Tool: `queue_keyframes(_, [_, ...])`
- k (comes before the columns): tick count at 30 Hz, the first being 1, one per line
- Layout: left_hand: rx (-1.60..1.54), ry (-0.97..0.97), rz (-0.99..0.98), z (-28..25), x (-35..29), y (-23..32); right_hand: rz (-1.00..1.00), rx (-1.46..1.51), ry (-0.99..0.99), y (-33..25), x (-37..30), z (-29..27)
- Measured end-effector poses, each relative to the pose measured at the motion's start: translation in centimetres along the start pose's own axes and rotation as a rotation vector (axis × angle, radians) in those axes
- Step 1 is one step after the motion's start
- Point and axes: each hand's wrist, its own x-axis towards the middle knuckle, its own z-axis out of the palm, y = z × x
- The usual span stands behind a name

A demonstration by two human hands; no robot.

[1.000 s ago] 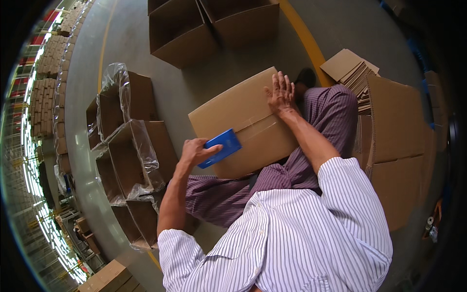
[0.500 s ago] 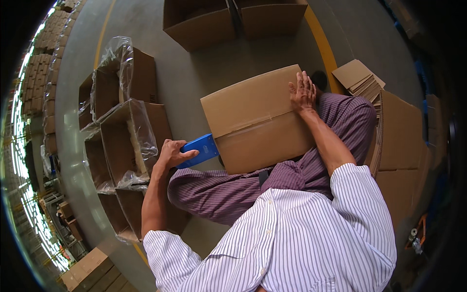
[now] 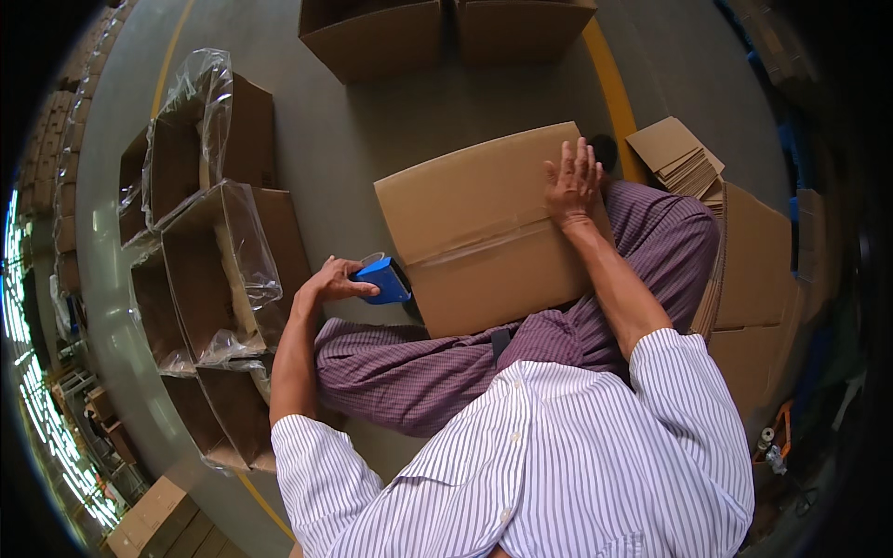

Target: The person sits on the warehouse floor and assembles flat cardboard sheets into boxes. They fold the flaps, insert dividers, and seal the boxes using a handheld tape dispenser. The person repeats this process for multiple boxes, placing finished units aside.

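A closed cardboard box stands in front of my crossed legs. A shiny strip of clear tape runs along its middle seam. My right hand lies flat on the top near the right edge, fingers stretched out. My left hand is closed on a blue tape dispenser, held close beside the box's left end. A thin clear loop shows at the dispenser's upper edge. Whether the dispenser touches the cardboard I cannot tell.
Open cartons with plastic liners stand in rows at my left. Two more open cartons are at the far side. On my right are flat cardboard pieces and large folded cardboard sheets. A yellow line crosses the grey floor.
My left hand has turned the tape dispenser, so its broad blue face shows less now, and its end sits at the box's left end. My right hand stays flat on the box.
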Motion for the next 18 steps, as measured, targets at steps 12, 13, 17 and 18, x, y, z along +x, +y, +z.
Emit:
queue_keyframes(12, [-0.252, -0.007, 0.073, 0.5, 1.2, -0.9, -0.228, 0.351, -0.283, -20.7, -4.8, -1.4])
queue_keyframes(13, [-0.259, 0.016, 0.094, 0.6, 1.4, -1.1, -0.272, 0.372, -0.298, -22.3, -5.2, -1.7])
queue_keyframes(17, [-0.265, -0.038, 0.060, 0.6, 1.6, -1.4, -0.334, 0.452, -0.380, -23.4, -4.9, -1.8])
queue_keyframes(18, [-0.248, -0.048, 0.047, 0.7, 1.6, -1.6, -0.336, 0.443, -0.373, -23.4, -4.9, -1.8])
